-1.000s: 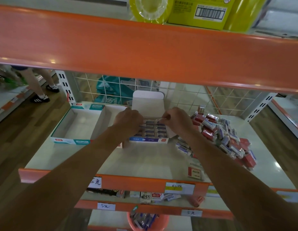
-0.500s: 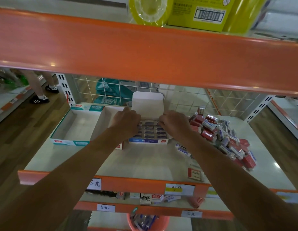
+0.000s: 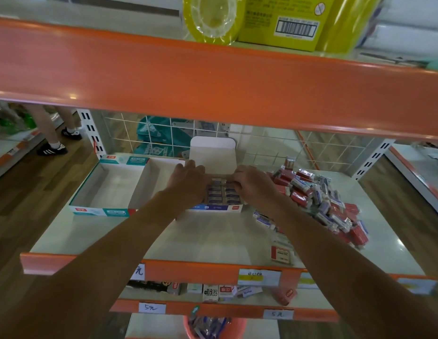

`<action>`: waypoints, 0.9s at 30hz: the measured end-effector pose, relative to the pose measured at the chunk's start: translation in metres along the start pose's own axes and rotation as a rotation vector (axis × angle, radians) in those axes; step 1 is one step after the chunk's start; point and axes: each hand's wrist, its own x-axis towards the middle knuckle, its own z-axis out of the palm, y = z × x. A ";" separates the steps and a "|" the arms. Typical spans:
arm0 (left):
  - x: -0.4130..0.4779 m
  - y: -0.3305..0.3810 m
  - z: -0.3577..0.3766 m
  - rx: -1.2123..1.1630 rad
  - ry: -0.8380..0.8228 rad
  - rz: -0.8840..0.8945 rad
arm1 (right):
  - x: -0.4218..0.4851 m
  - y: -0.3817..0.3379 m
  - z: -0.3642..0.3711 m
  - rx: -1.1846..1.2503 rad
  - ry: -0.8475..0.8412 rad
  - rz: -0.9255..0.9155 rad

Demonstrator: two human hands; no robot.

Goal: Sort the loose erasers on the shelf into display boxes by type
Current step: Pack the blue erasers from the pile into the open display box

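A broad orange shelf edge (image 3: 213,77) crosses the top of the view, with a yellow carton (image 3: 286,20) and a yellow tape roll (image 3: 213,18) on the shelf above it. Below lies the white shelf (image 3: 213,238), backed by a white wire grid (image 3: 274,152). At its left stands a large teal-trimmed display box (image 3: 110,189), open-topped, with a bare white floor. At its right a heap of loose erasers (image 3: 318,199) – red-sleeved and blue-and-white ones mixed together – spreads from near the back to near the front edge. Between the two, touching the teal box, sits a smaller blue-fronted display box (image 3: 218,207); its white lid flap (image 3: 213,155) stands upright at the back, and rows of blue-sleeved erasers (image 3: 225,194) lie flat inside. Two bare forearms reach in from below, and both hands are at this box. The left hand (image 3: 188,182) rests on the box's left side with its fingers stretched forward and relaxed. The right hand (image 3: 254,184) hovers over the box's right side, its fingers curled down onto the back row of erasers – whether they pinch one cannot be told. One red-and-white eraser (image 3: 281,253) lies alone near the shelf's front edge. Handwritten price labels (image 3: 259,277) are fixed to the front rails.
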 end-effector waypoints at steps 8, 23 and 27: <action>0.009 0.021 0.000 0.063 0.041 0.035 | -0.015 0.013 -0.019 0.119 0.169 0.086; -0.009 0.090 -0.040 -0.224 0.286 0.190 | -0.032 0.053 -0.037 -0.011 -0.211 0.194; -0.023 0.114 -0.034 -0.229 0.224 0.298 | -0.033 0.059 -0.034 -0.003 -0.241 0.153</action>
